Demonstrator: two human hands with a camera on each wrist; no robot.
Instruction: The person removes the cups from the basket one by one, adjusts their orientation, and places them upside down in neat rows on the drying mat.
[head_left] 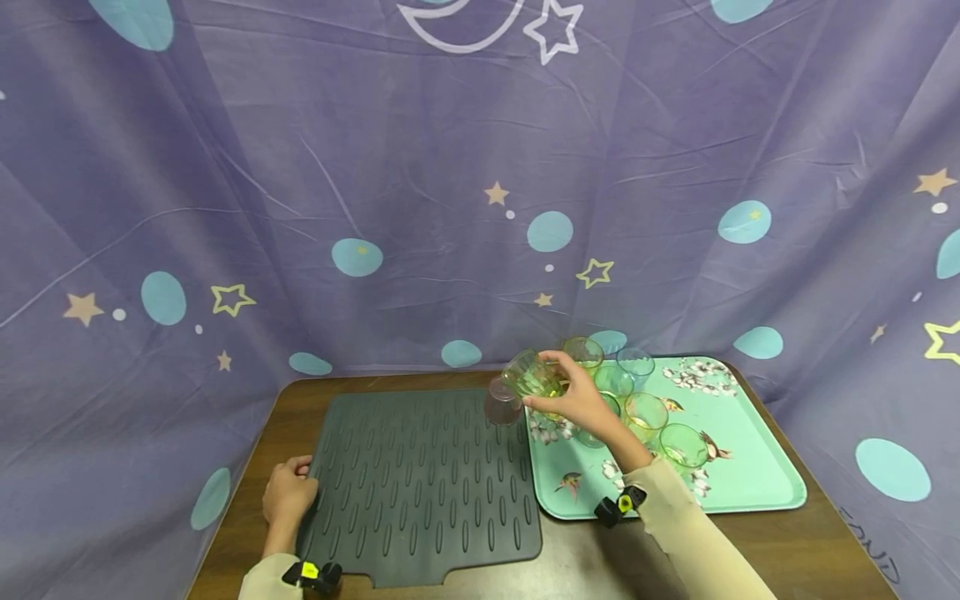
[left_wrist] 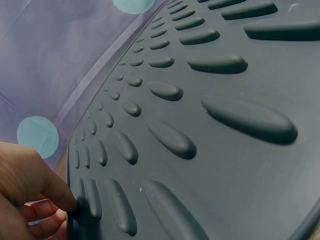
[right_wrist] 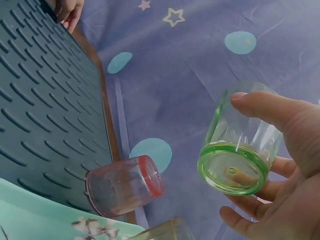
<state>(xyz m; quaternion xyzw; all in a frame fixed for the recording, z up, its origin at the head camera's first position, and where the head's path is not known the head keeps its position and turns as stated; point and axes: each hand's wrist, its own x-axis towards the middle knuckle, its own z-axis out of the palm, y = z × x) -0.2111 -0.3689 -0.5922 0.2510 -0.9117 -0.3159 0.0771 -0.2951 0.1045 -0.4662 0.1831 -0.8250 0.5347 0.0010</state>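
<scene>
My right hand (head_left: 573, 400) grips a green-tinted drinking glass (right_wrist: 235, 165), thumb on one side and fingers round the other. The glass is tilted in the air, close over the gap between the mat and the tray. A pink glass (right_wrist: 125, 185) stands upside down on the far right corner of the dark grey drying mat (head_left: 420, 475), just beside the held glass in the head view. At the mat's left edge, my left hand (head_left: 288, 492) pinches the border; in the left wrist view a fingertip (left_wrist: 70, 202) presses there, with other fingers curled below.
A mint-green tray (head_left: 750, 458) with a floral and bird print lies right of the mat. Several tinted glasses stand on its left part, among them a blue glass (head_left: 635, 367) and a yellow glass (head_left: 647, 415). A purple curtain (head_left: 450, 208) hangs behind the wooden table (head_left: 247, 467).
</scene>
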